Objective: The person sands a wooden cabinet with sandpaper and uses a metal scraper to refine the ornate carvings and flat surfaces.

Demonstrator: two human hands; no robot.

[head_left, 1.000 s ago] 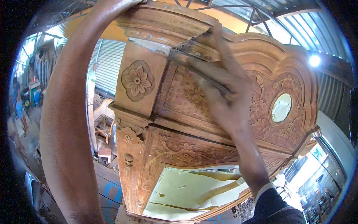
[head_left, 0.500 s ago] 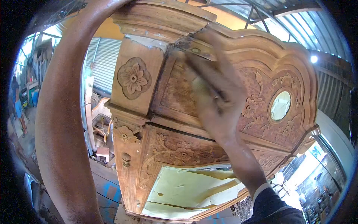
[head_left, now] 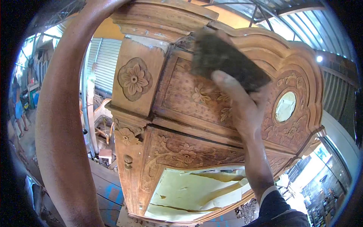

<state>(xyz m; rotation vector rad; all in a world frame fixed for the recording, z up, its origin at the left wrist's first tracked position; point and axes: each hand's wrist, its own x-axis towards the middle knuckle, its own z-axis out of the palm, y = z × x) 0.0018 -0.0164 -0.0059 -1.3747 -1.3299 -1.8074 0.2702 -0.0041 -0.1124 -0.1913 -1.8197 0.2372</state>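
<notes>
My right hand (head_left: 245, 102) has its thumb and fingers closed on a dark, flat piece of sandpaper (head_left: 227, 60), blurred by motion. The sheet overlaps the upper panel of a carved wooden cabinet (head_left: 134, 49), close to the curved moulding. Carved flowers (head_left: 200, 94) show on the panel just left of my wrist. My left arm rises along the left side of the view, and its hand is hidden beyond the top edge, near the cabinet's top corner. A large carved rosette (head_left: 134, 79) decorates the corner block.
Lower on the cabinet, torn pale paper (head_left: 189, 193) covers a large opening, and similar paper fills a small oval (head_left: 285, 107). Behind stand chair frames (head_left: 104, 125) and a corrugated metal wall (head_left: 104, 66). A person (head_left: 18, 106) is far off at the left.
My right hand has moved to the right and turned, so the sandpaper's dark broad face now shows. The left arm stays nearly where it was.
</notes>
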